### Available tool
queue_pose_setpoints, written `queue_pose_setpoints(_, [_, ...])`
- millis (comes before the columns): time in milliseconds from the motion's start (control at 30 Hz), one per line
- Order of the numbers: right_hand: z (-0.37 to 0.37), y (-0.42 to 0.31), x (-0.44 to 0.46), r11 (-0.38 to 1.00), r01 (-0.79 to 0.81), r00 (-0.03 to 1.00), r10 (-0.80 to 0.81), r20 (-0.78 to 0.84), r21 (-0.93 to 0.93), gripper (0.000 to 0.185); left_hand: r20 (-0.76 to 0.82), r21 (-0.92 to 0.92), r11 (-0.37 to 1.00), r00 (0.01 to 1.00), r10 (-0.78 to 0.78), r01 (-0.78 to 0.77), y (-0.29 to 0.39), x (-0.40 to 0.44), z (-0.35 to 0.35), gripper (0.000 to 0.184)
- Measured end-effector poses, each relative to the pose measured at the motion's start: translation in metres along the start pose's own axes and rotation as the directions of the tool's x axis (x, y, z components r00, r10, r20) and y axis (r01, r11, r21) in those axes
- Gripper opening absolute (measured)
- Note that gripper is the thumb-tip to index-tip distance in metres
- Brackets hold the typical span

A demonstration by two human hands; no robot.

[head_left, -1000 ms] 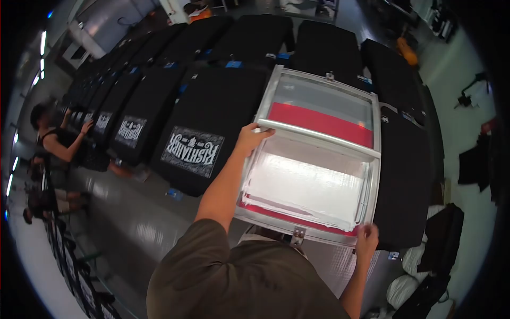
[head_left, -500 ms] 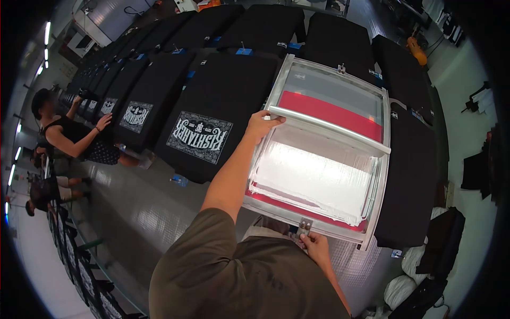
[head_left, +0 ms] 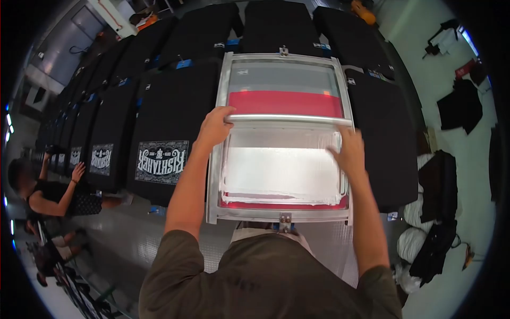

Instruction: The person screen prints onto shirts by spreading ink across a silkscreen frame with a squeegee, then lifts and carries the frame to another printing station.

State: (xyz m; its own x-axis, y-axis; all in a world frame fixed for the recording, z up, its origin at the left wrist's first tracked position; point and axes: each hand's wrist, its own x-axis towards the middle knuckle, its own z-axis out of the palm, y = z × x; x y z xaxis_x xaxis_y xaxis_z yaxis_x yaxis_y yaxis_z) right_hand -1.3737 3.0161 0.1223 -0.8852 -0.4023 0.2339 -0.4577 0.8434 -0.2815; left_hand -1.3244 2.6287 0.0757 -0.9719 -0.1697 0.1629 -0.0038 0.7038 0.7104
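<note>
A screen-printing frame (head_left: 213,181) with metal edges lies over a black shirt board in front of me. Across it runs a squeegee (head_left: 287,119) with a long silver handle. My left hand (head_left: 215,126) is closed around the handle's left end. By the right end, my right hand (head_left: 350,151) is slightly blurred, its thumb and fingers spread; whether it touches the handle I cannot tell. Below the squeegee, white ink (head_left: 279,170) covers the mesh, bordered by red. A metal clamp (head_left: 285,220) sits on the frame's near edge.
Printed black shirts (head_left: 162,162) lie on a row of boards to the left, with more black boards (head_left: 279,26) behind. A person (head_left: 58,186) stands at the left with hands near a board. White bundles (head_left: 411,242) and dark cloth (head_left: 438,186) are at the right.
My right hand has left the near clamp and risen to the squeegee's right end. My left hand stays on the handle. The view has turned, so the frame now sits squarely before me.
</note>
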Motion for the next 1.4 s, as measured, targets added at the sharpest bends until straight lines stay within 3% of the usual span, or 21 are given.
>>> queue_pose_setpoints(33, [0.001,0.012,0.024,0.978,0.105,0.987,-0.124,-0.099,-0.182,0.074,0.011,-0.007,1.0,1.0,0.004,-0.004,0.005,-0.002,0.001,0.045])
queue_pose_setpoints(100, [0.034,0.054,0.041,0.914,0.241,0.952,-0.288,-0.106,-0.327,0.05,0.04,0.314,0.947,0.997,0.062,-0.072,0.014,-0.012,0.001,0.041])
queue_pose_setpoints(133, [0.043,0.06,0.036,0.918,0.231,0.956,-0.275,-0.099,-0.322,0.05,0.007,0.369,0.917,0.988,0.157,-0.148,0.007,-0.022,0.005,0.033])
queue_pose_setpoints(167, [0.052,0.066,0.027,0.923,0.228,0.971,-0.238,0.005,-0.312,0.036,0.025,0.367,0.918,0.988,0.149,-0.148,0.001,-0.038,0.011,0.033])
queue_pose_setpoints(200, [0.061,0.069,0.016,0.926,0.227,0.973,-0.203,0.11,-0.303,0.022,0.055,0.485,0.839,0.966,0.254,-0.248,-0.005,-0.057,0.017,0.029])
queue_pose_setpoints(233, [0.07,0.067,-0.009,0.909,0.268,0.963,-0.264,0.056,-0.318,0.007,0.093,0.588,0.736,0.932,0.35,-0.335,-0.007,-0.077,0.024,0.026])
queue_pose_setpoints(333, [0.071,0.058,-0.077,0.929,0.276,0.957,-0.29,-0.018,-0.247,0.018,0.082,0.544,0.76,0.924,0.374,-0.356,0.003,-0.146,0.033,0.024])
queue_pose_setpoints(400, [0.036,0.048,-0.11,0.955,0.27,0.96,-0.257,0.107,-0.124,0.025,0.097,0.482,0.801,0.93,0.355,-0.356,0.029,-0.18,0.016,0.027])
queue_pose_setpoints(500, [-0.017,0.033,-0.14,0.973,0.229,0.967,-0.226,0.121,-0.006,0.034,0.128,0.414,0.853,0.948,0.29,-0.317,0.061,-0.201,-0.013,0.029])
queue_pose_setpoints(600, [-0.03,0.032,-0.149,0.982,0.188,0.955,-0.182,0.235,-0.003,0.037,0.293,0.359,0.915,0.953,0.079,-0.186,0.081,-0.202,-0.023,0.028])
queue_pose_setpoints(700, [-0.024,0.025,-0.129,0.977,0.198,0.961,-0.209,0.183,0.074,0.04,0.35,0.355,0.933,0.933,-0.079,-0.054,0.078,-0.188,-0.018,0.027])
queue_pose_setpoints(800, [-0.006,0.044,-0.145,0.991,0.137,0.933,-0.13,0.334,0.002,0.026,0.296,0.428,0.896,0.955,-0.012,-0.121,0.076,-0.204,-0.01,0.023])
queue_pose_setpoints(833, [-0.002,0.044,-0.16,0.987,0.162,0.962,-0.154,0.224,-0.014,0.023,0.241,0.499,0.848,0.969,0.06,-0.177,0.072,-0.211,-0.002,0.021])
queue_pose_setpoints(933, [0.013,0.038,-0.164,0.985,0.169,0.986,-0.169,-0.008,0.021,0.02,0.109,0.483,0.854,0.981,0.161,-0.194,0.05,-0.207,0.019,0.021])
queue_pose_setpoints(1033, [0.046,0.066,-0.099,0.976,0.149,0.989,-0.146,0.027,-0.161,0.02,-0.001,0.514,0.82,0.956,0.292,-0.25,0.015,-0.148,0.035,0.024])
queue_pose_setpoints(1100, [0.06,0.081,-0.031,0.98,0.132,0.991,-0.126,0.05,-0.152,0.02,0.063,0.551,0.786,0.953,0.295,-0.28,-0.005,-0.08,0.037,0.022])
queue_pose_setpoints(1133, [0.059,0.082,0.004,0.981,0.126,0.99,-0.114,0.087,-0.15,0.017,0.113,0.578,0.779,0.969,0.221,-0.244,0.0,-0.044,0.03,0.017])
queue_pose_setpoints(1200, [0.026,0.061,0.047,0.987,0.012,0.945,0.041,0.325,-0.161,0.026,0.207,0.524,0.844,0.978,0.0,-0.111,0.028,0.001,0.009,0.015])
queue_pose_setpoints(1333, [-0.007,0.054,-0.017,0.986,0.058,0.935,0.002,0.356,-0.158,0.024,0.263,0.491,0.836,0.957,0.124,-0.244,0.054,-0.058,-0.023,0.009])
queue_pose_setpoints(1400, [-0.021,0.043,-0.084,0.997,0.06,0.951,-0.043,0.306,-0.046,0.022,0.274,0.419,0.869,0.949,0.157,-0.264,0.074,-0.121,-0.027,0.008])
